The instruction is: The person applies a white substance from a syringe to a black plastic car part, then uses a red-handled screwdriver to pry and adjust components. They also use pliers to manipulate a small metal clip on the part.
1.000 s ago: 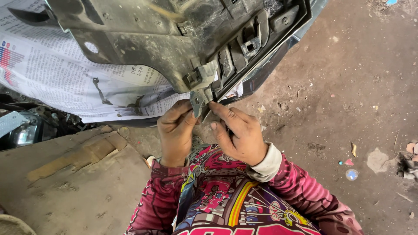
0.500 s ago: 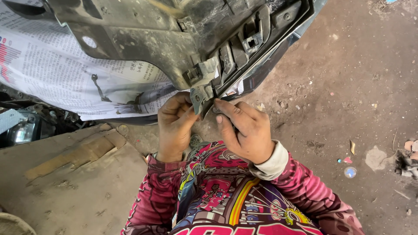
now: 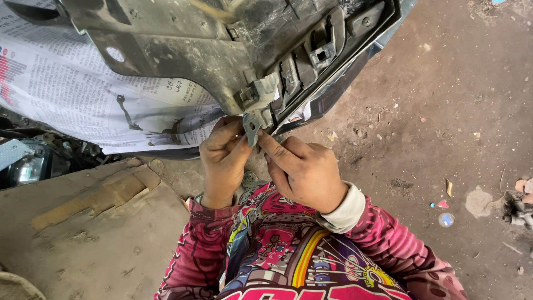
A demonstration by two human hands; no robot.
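1. Bare dirt ground is filling the right side of the view, scattered with small bits of litter, and a worn brown board is lying at lower left.
2. At far left, a headlamp is showing amid dark machine parts, half hidden under a sheet of newspaper.
3. That newspaper is spreading across the upper left, tucked behind a large, dirty, dark plastic panel that is hanging over the person's hands.
4. Along the panel's right part, molded slots and pockets are sitting open; I cannot tell whether anything is lying in them.
5. From the panel's lower edge, a small grey metal clip is sticking down, just under a pale plastic mount.
6. The left hand is curling its fingers together, thumb and fingertips pinching the clip from the left.
7. The right hand is pressing its forefinger and thumb against the clip from the right, the other fingers folded in, so both hands are touching the same piece.
8. Bright pink patterned sleeves are covering both arms below.
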